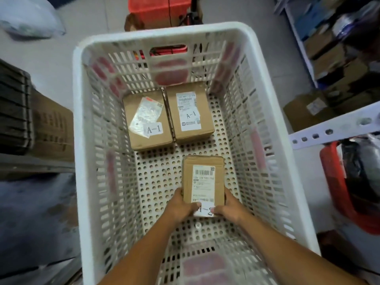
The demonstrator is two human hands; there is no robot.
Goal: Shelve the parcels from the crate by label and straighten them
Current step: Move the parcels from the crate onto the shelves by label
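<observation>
Parcels are lying in the white crate (82,140); you are holding the nearest parcel (202,179) with your left hand (181,206) and right hand (228,208) gripping its near end, its long axis pointing away from you.

White perforated plastic crate (82,140), slotted walls, handle cut-out in far wall. Three brown cardboard parcels inside.

Left far parcel (147,122): flat on crate floor near the far wall, crumpled shipping label, white tag marked "A-1".

Right far parcel (190,112): flat, touching the first along one long side, printed label with "A-1" written on it.

Near parcel (203,179): toward the crate's near half, well apart from the pair, barcode label up, white tag at its near end partly covered, unreadable in full.
</observation>
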